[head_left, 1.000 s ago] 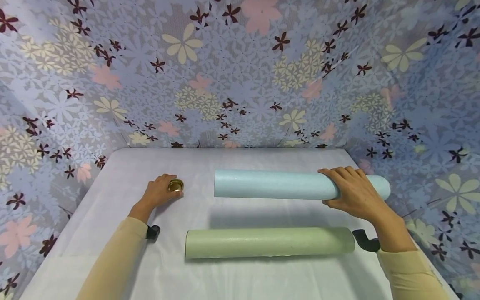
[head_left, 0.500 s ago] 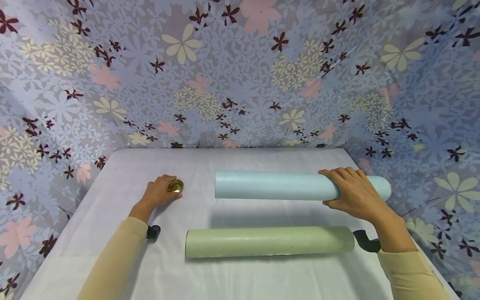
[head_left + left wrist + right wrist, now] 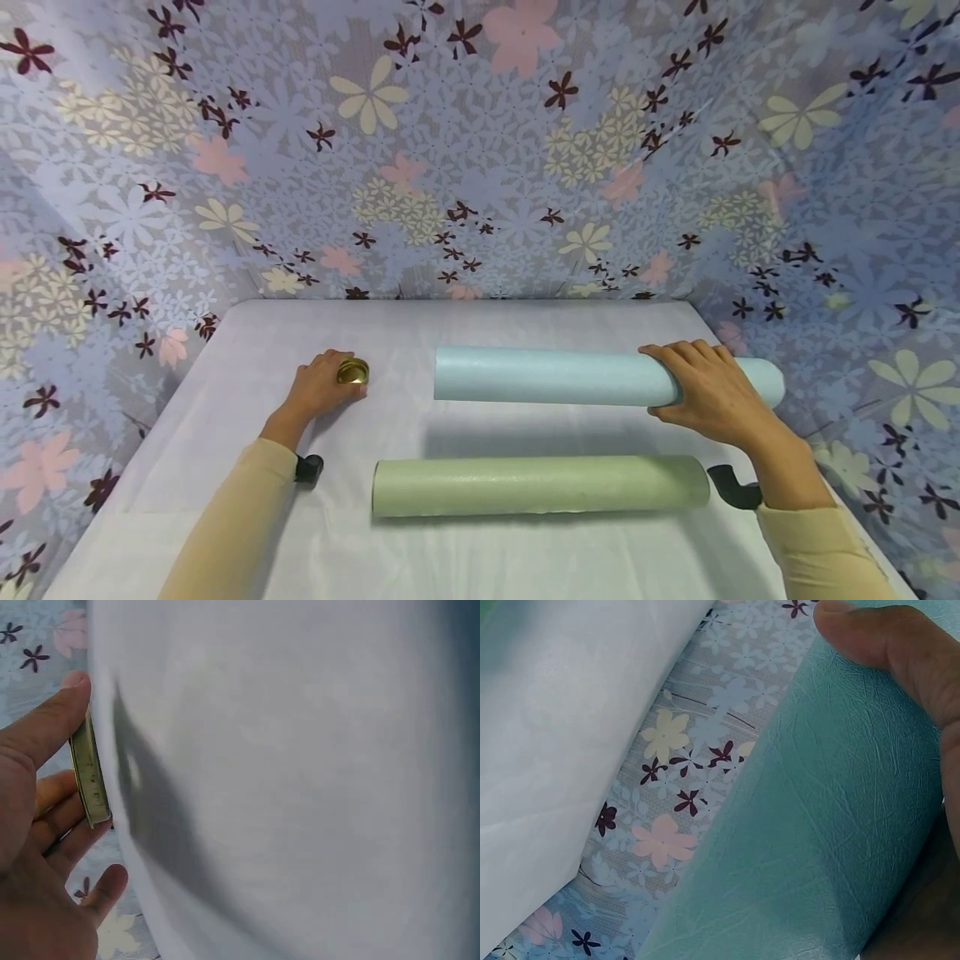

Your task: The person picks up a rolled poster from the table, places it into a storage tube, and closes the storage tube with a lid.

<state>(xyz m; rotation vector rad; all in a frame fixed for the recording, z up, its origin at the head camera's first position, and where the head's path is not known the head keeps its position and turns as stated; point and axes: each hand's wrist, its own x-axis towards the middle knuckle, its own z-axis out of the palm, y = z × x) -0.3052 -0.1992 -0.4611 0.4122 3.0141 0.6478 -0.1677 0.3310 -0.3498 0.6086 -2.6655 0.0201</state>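
Note:
At the left of the white table, my left hand [image 3: 318, 385] holds a small round gold-coloured metal lid [image 3: 352, 377] between thumb and fingers. The lid's hollow side faces up in the head view. Seen from the left wrist, the lid [image 3: 91, 776] stands edge-on against the white cloth, thumb on one side and fingertips on the other. My right hand [image 3: 705, 396] grips a long light-blue roll [image 3: 547, 377] near its right end, thumb on the near side. A shadow lies below the roll, which is raised over the table. Its textured surface [image 3: 802, 795] fills much of the right wrist view.
A pale green roll [image 3: 540, 486] lies crosswise on the table [image 3: 480, 554], nearer to me than the blue one. Flowered cloth [image 3: 480, 150] hangs behind the table and along both sides. Black mounts [image 3: 735, 489] sit on both wrists.
The blue roll and my right hand have shifted very slightly to the right. My left hand stays in place with the lid, and the head view has tilted a little.

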